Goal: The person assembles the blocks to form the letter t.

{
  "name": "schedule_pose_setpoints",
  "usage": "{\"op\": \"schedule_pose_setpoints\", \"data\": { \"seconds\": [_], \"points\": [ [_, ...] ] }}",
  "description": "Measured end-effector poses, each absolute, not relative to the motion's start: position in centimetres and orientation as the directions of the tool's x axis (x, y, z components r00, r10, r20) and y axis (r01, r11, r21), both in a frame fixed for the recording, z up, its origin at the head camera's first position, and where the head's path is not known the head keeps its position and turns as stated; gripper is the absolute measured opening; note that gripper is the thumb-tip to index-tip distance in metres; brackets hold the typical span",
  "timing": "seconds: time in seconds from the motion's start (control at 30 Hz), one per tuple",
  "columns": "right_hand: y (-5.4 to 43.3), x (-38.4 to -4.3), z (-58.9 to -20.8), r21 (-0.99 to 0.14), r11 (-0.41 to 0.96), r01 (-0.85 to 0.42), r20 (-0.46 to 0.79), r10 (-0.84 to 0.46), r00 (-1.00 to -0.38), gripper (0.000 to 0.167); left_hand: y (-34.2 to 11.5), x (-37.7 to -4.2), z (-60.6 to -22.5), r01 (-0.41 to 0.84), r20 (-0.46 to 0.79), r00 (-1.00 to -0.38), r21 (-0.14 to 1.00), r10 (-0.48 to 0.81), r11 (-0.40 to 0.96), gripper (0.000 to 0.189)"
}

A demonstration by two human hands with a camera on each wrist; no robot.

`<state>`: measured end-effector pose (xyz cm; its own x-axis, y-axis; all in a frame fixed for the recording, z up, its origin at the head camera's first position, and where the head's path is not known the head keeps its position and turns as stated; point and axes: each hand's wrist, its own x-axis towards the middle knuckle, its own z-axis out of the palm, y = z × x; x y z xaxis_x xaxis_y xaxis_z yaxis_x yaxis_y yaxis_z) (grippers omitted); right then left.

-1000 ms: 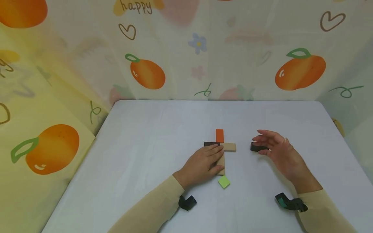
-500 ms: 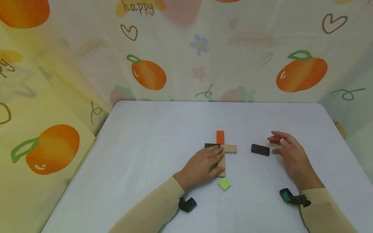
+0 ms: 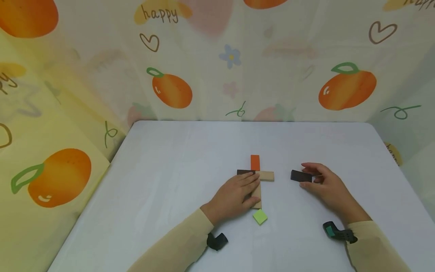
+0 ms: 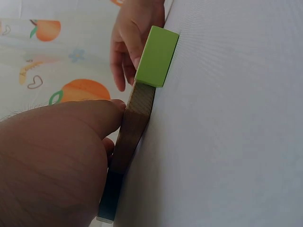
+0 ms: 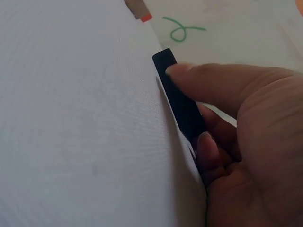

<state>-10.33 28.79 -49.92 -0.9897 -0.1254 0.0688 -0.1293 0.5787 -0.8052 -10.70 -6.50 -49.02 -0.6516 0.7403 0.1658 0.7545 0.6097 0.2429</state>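
Note:
My left hand rests with straight fingers over a cross of flat blocks. An orange block forms the top, a dark block the left arm, and a pale wooden block the right. Below runs another wooden block, partly under the hand, with the thumb on it. A light green block sits cornerwise at its near end. Off to the right, my right hand pinches the right end of a black block between thumb and fingers; the block is low over the white table.
The white table extends around the blocks to a patterned cloth hanging behind and at the sides. Dark wrist straps sit by both sleeves.
My right hand drew back to the right from the black block, then came in again and took hold of its right end. The left hand has stayed on the cross.

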Motion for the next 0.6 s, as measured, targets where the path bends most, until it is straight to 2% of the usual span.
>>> {"op": "schedule_pose_setpoints", "data": {
  "seconds": [0.23, 0.6],
  "points": [
    [28.67, -10.39, -50.01, -0.746, 0.627, -0.225, 0.157, -0.163, -0.974, 0.047, -6.54, -10.65, -49.02, 0.754, 0.169, -0.652, 0.242, 0.739, 0.611, 0.060],
    [28.40, -10.48, -50.05, -0.703, 0.645, -0.300, 0.222, -0.202, -0.954, 0.043, -6.57, -10.73, -49.25, 0.757, 0.174, -0.650, 0.240, 0.740, 0.608, 0.060]
  ]
}}
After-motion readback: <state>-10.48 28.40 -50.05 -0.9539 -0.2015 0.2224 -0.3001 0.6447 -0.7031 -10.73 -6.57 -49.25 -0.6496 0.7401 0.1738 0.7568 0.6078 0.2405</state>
